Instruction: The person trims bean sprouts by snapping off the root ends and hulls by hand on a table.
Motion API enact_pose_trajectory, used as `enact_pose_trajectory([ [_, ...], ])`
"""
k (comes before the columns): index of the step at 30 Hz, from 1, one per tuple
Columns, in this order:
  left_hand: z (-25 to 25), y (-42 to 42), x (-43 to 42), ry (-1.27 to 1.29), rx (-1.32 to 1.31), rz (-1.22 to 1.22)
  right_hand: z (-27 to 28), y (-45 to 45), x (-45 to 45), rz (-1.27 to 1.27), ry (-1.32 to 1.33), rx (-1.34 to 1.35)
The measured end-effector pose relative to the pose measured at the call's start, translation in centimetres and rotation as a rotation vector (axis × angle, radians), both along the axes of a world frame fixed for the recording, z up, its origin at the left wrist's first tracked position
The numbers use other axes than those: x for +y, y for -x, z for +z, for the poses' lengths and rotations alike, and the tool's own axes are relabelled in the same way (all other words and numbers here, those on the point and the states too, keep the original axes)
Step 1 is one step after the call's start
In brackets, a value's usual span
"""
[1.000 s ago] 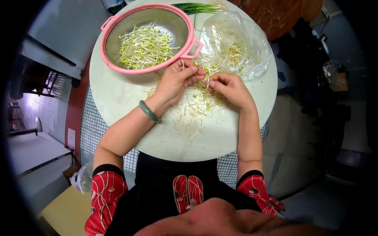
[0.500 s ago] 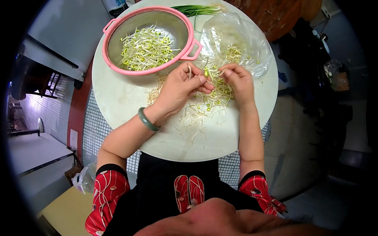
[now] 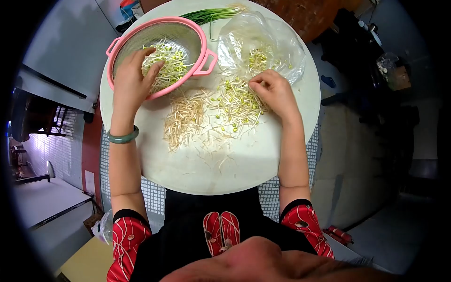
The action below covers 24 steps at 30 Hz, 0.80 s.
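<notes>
My left hand [image 3: 134,75], a green bangle on its wrist, reaches over the pink-rimmed metal colander [image 3: 205,42]. Its thumb and fingers are apart above the bean sprouts [image 3: 173,66] inside. On the round table, my right hand [image 3: 272,91] is closed in a pinch at the right edge of a pile of bean sprouts [image 3: 237,103]. Whatever lies between its fingertips is too small to make out. To the left of that pile, thin brownish root ends [image 3: 185,115] lie in a heap just below the colander.
A clear plastic bag [image 3: 289,51] with more sprouts in it lies open behind my right hand. Green onions [image 3: 206,15] rest at the table's far edge. Loose bits of root are scattered over the pale round tabletop [image 3: 211,176] nearer to me.
My left hand has moved from beside my right hand to over the colander, and its fingers have spread. My right hand has shifted slightly left and stays near the pile.
</notes>
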<state>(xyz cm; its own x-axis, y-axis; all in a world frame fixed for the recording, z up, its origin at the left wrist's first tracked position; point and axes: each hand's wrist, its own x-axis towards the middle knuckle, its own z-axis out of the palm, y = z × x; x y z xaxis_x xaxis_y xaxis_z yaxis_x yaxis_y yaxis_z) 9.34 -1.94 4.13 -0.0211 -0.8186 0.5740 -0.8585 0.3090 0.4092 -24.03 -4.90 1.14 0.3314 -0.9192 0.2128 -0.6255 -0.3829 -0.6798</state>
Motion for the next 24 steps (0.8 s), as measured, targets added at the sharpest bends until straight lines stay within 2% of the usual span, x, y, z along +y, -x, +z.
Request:
enact_pose_trajectory([
  [1,0.2,0.7,0.0,0.105,0.053,-0.010,-0.2,0.5,-0.3,-0.060,0.015,0.038],
  [4,0.6,3.0,0.8,0.200,0.091,-0.194,0.0,0.6,0.2,-0.018,-0.112,0.205],
  [8,0.7,6.8,2.4,0.132,0.097,-0.345,-1.0,0.7,0.3,-0.024,0.121,0.354],
  [11,-0.8,8.8,3.0,0.083,0.110,-0.472,-0.5,0.6,0.7,-0.100,0.089,0.435],
  [14,-2.2,10.3,3.5,-0.045,0.093,-0.514,-0.6,0.4,0.8,-0.126,-0.074,0.507],
  [17,-2.9,10.8,3.4,-0.148,0.137,-0.530,0.8,0.3,0.8,-0.103,-0.257,0.384],
  [18,-3.2,10.8,3.3,-0.180,0.151,-0.529,0.6,0.4,0.7,-0.095,-0.256,0.192],
  [21,-4.1,11.1,3.1,-0.367,0.553,-0.496,0.5,0.8,0.5,-0.018,-0.315,-0.402],
  [24,-5.6,10.9,2.4,-0.518,0.795,-0.519,0.9,0.5,0.6,0.064,-0.439,-0.672],
])
